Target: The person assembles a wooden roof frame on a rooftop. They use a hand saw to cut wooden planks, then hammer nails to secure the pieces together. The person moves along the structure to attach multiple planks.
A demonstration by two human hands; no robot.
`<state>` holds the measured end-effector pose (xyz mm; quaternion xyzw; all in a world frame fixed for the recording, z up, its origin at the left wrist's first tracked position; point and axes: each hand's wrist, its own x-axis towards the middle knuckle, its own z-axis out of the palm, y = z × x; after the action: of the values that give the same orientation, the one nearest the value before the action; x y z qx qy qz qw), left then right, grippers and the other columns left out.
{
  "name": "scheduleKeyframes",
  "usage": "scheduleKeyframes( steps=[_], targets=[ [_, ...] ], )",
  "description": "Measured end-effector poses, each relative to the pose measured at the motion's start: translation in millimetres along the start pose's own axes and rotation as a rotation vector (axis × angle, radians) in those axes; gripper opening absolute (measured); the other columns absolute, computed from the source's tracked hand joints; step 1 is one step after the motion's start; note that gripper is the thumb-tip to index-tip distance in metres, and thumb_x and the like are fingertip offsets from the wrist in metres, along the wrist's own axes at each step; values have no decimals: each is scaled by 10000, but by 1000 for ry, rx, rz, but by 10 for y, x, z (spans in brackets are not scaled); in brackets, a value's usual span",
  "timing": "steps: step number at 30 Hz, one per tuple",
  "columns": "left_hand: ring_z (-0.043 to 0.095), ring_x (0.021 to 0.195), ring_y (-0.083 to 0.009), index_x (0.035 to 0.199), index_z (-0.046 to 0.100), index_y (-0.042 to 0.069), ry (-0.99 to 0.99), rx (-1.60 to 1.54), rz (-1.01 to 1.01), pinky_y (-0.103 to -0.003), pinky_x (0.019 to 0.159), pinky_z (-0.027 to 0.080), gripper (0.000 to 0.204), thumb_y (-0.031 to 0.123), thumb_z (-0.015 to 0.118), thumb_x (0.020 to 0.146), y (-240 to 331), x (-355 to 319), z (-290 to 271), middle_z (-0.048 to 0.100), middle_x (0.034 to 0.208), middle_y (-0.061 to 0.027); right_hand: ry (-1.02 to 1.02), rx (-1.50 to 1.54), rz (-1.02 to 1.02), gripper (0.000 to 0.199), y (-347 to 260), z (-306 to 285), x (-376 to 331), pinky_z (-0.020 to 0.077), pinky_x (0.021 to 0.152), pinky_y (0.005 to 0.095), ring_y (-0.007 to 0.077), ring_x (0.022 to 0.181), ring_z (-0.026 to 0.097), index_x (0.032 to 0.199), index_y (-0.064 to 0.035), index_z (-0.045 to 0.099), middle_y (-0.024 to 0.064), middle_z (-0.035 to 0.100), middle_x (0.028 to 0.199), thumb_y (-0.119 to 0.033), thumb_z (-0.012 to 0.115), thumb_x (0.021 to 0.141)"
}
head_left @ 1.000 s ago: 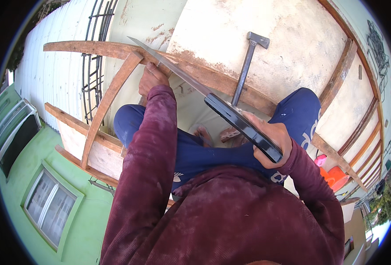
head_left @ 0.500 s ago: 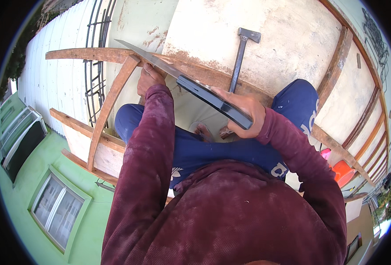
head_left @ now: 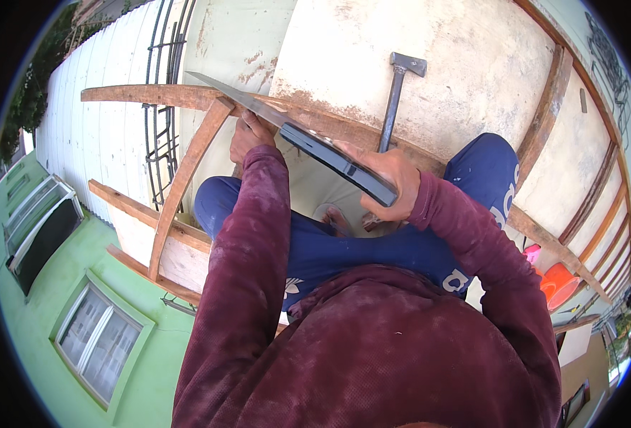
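Observation:
My right hand point(head_left: 394, 178) is wrapped round the black handle of a handsaw point(head_left: 340, 162). Its thin grey blade points up and to the left, lying across the long wooden beam point(head_left: 315, 118). Just below the blade, my left hand point(head_left: 252, 137) is curled at the beam's near edge. A short wooden piece point(head_left: 238, 170) shows under that hand, which seems closed round it; the hidden fingers leave the exact grip unclear. To the left of this hand, a crosswise wooden batten point(head_left: 191, 178) meets the beam.
A hatchet point(head_left: 398, 89) with a dark metal handle leans on the beam beyond my right hand. Pale panels point(head_left: 472, 57) lie between timbers ahead. Steel rebar point(head_left: 160, 135) stands at the left, near a green wall point(head_left: 30, 328). An orange bucket point(head_left: 559, 285) sits at the right.
The handsaw has slid forward, up and to the left, along with my right hand. My left hand stays at the beam. The whole view has shifted slightly.

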<state>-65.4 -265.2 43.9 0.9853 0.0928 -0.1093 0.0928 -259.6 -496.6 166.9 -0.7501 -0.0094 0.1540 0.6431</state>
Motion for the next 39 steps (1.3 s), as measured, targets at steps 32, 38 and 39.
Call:
scheduleKeyframes(
  steps=[32,38,39],
  targets=[
    [676,940,-376,1084,696,105,-2,8,-9,-504,845,472,696,634,257,981,-27,-5,-84,717,899,-188,72,-81,86,783,-272,-24,-209,487,645,236,114,618,553,1466,18,412,53,588,758,4,540,694],
    [673,942,-374,1096,704,111,7,-20,12,-497,855,460,715,645,242,980,15,-6,-80,718,901,-186,81,-28,-46,788,31,91,-26,514,680,251,133,686,646,1458,19,416,103,663,856,-15,563,684],
    [672,942,-375,1092,705,111,1,-28,4,-496,855,459,719,647,239,980,31,12,-79,718,900,-186,93,-63,-21,785,-37,42,-198,493,661,246,122,660,597,1459,18,417,68,611,799,-2,538,683]
  ],
)
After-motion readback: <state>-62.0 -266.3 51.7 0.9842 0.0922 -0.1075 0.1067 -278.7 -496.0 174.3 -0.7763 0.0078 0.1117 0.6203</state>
